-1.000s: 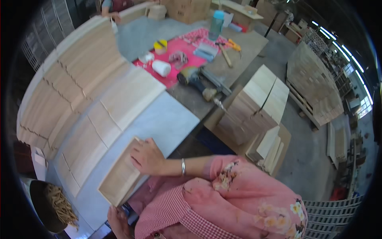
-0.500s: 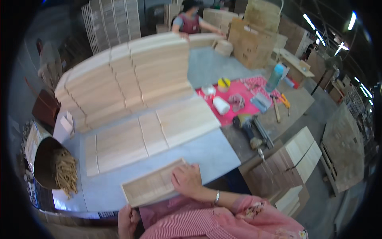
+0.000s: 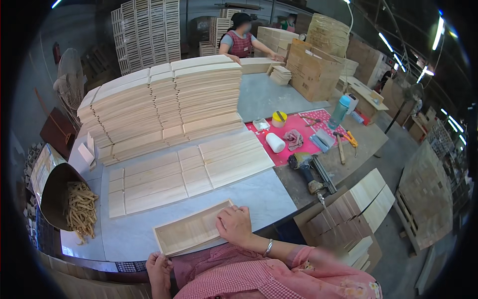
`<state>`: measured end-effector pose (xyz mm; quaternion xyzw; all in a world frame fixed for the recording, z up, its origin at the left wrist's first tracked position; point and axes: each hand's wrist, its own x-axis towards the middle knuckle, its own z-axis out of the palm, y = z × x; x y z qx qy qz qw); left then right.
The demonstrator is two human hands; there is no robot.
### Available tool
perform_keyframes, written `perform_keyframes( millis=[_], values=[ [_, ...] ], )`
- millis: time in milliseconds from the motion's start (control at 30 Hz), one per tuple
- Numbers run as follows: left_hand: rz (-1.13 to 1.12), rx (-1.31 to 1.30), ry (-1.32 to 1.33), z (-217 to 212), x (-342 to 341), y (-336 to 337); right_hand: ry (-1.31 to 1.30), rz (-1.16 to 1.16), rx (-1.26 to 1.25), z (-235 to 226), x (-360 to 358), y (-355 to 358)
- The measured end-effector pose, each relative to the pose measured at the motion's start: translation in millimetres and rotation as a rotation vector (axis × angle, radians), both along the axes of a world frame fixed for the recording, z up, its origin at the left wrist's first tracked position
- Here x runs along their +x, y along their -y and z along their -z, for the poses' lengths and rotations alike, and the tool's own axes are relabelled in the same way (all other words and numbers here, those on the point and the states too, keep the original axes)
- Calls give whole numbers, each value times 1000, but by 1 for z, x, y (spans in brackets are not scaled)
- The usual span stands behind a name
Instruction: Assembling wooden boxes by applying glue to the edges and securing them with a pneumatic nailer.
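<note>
The wooden tray (image 3: 191,235) lies at the near edge of our table (image 3: 273,193), likely so both hands reach it. Our right hand (image 3: 235,226), fingers bent, holds its right end, perhaps for steadiness. Our left hand (image 3: 159,269) curls nearly closed by the near left corner; we can't tell if it grips. Flat boards (image 3: 229,167) lie just beyond.

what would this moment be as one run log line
right hand: on wooden tray | left hand: at its near-left corner | nail gun: lying on table
</note>
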<state>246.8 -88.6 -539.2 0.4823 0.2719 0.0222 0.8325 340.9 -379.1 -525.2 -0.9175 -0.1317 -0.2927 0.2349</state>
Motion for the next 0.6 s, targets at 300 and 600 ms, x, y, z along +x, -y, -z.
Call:
perform_keyframes(
  millis=[300, 600],
  values=[
    [153, 125, -42, -7, 6, -7, -33, 5, -97, 8, 6, 3],
    [-81, 198, -20, -21, -5, 29, -198, -184, 64, -11, 10, 19]
  ],
)
